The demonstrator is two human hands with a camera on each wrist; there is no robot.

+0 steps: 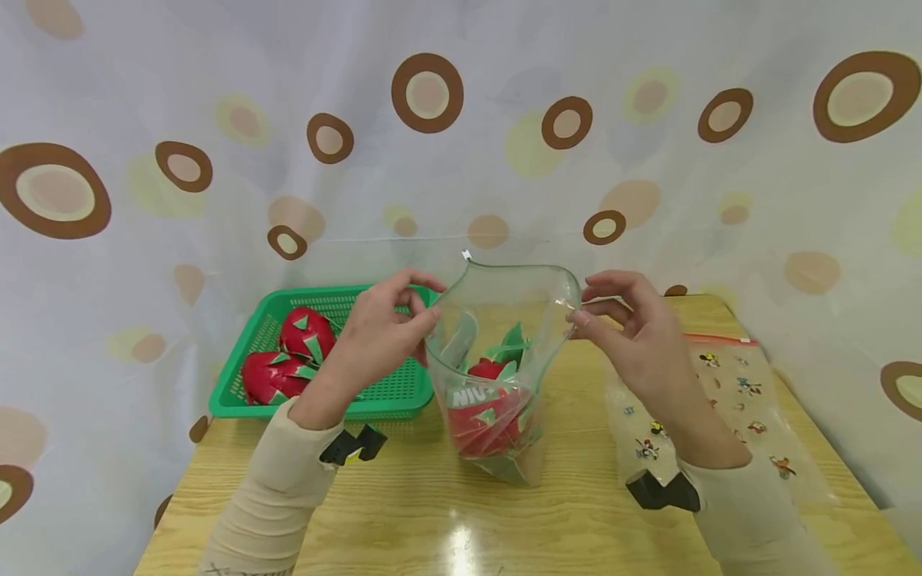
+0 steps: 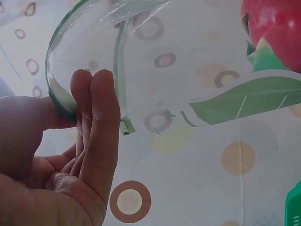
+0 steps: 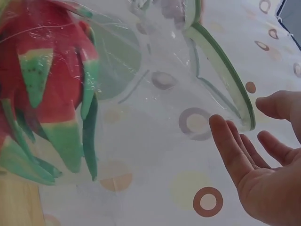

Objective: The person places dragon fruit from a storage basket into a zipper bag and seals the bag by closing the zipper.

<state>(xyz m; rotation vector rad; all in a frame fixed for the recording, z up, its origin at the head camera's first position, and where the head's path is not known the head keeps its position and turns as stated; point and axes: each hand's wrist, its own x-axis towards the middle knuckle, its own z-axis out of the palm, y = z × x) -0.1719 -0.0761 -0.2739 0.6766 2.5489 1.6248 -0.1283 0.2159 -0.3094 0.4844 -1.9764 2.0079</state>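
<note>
A clear zip bag point(image 1: 504, 292) with a green rim stands on the table, its mouth wide. Inside it lies red dragon fruit point(image 1: 483, 424) with green scales, partly behind the bag's print. At the bag's left rim, my left hand point(image 1: 385, 320) pinches the edge between thumb and fingers; the left wrist view shows the rim point(image 2: 60, 103) between them. My right hand point(image 1: 637, 340) is at the right side of the mouth. In the right wrist view its fingers point(image 3: 230, 148) are extended beside the bag's corner, with the thumb apart from it.
Left of the bag, a green plastic basket point(image 1: 238, 392) holds two more dragon fruits point(image 1: 277, 376). A flat clear zip bag point(image 1: 763, 408) with small cartoon prints and a red zip lies on the wooden table point(image 1: 403, 512) at right. Behind hangs a patterned curtain point(image 1: 504, 192).
</note>
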